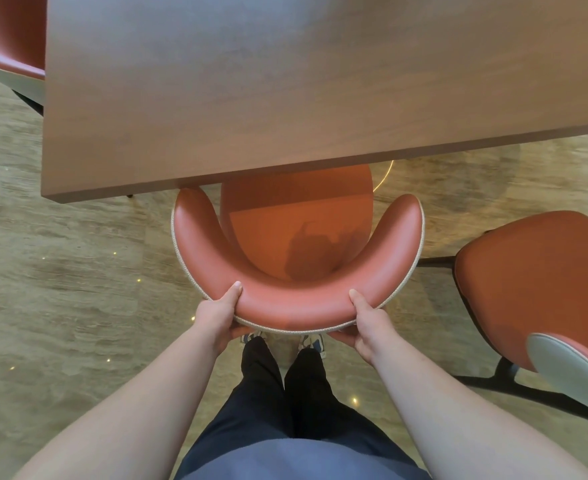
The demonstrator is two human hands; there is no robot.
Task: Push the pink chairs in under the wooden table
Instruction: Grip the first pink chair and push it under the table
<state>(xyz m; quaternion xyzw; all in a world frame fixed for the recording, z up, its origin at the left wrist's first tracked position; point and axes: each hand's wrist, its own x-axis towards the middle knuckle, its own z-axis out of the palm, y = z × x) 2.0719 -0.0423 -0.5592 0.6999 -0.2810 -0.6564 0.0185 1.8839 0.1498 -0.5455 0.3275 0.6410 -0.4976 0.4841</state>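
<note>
Left hand (218,315) and right hand (368,322) are clamping the chair (296,265) backrest; its seat front is sitting under the table (285,81) edge. 2nd chair (535,285) is standing right of it, apart.

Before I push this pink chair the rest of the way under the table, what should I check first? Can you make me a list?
1. Both hands on the backrest: ok. Left hand and right hand grip the middle chair.
2. Seat lined up with the table: ok, its front is already under the edge.
3. Armrests fit under the tabletop: cannot tell.
4. Table legs out of the way: cannot tell, hidden underneath.
5. Chair on the right clear of this one: ok, there is a gap.
6. Feet clear: ok, behind the chair.
</note>
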